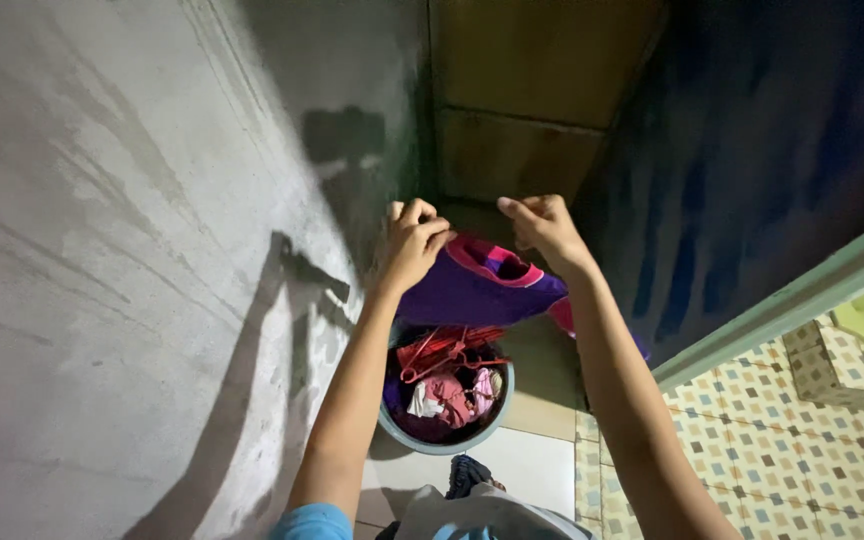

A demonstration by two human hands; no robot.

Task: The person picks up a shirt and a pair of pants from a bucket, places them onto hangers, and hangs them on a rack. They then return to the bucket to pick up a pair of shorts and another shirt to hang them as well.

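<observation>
Both my arms reach forward and up. My left hand is closed on the left edge of a purple garment with pink trim. My right hand pinches the same garment at its right edge, so it hangs spread between my hands. Straight below it, on the floor, stands a round grey-blue basin holding red plastic hangers and several pink, white and purple clothes.
A bare grey concrete wall runs close along the left. A dark blue wall and a green door frame are on the right, with patterned floor tiles beyond. Wooden boards close the far end.
</observation>
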